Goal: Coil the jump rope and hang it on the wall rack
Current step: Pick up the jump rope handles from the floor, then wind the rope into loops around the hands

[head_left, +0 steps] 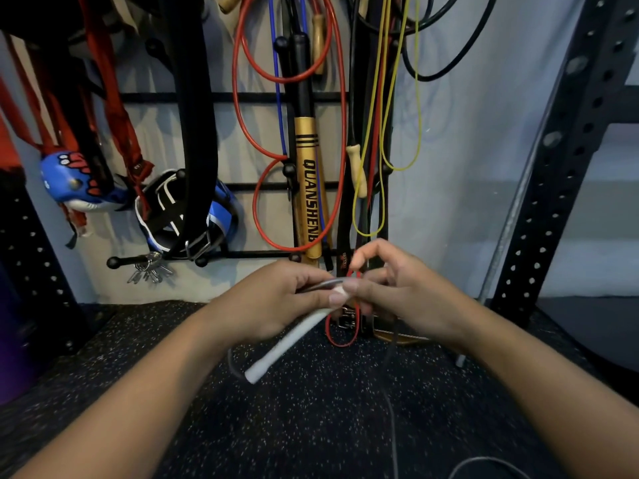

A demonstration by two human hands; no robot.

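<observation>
My left hand (276,299) grips the top of a white jump rope handle (287,344), which slants down to the left. A dark grey rope (392,409) leaves the handle's top, passes between my fingers and trails down to the floor at the lower right. My right hand (401,288) pinches that rope right beside the handle's end. The black wall rack (249,97) with its horizontal bars and knobbed pegs stands straight ahead, above both hands.
Red (238,108), yellow (418,108), blue and black ropes hang on the rack, with a gold bat (307,188), a black belt (195,133), blue gloves (69,181) and keys (152,271). A perforated black steel upright (567,150) rises at right. Speckled black rubber floor (294,426) lies below.
</observation>
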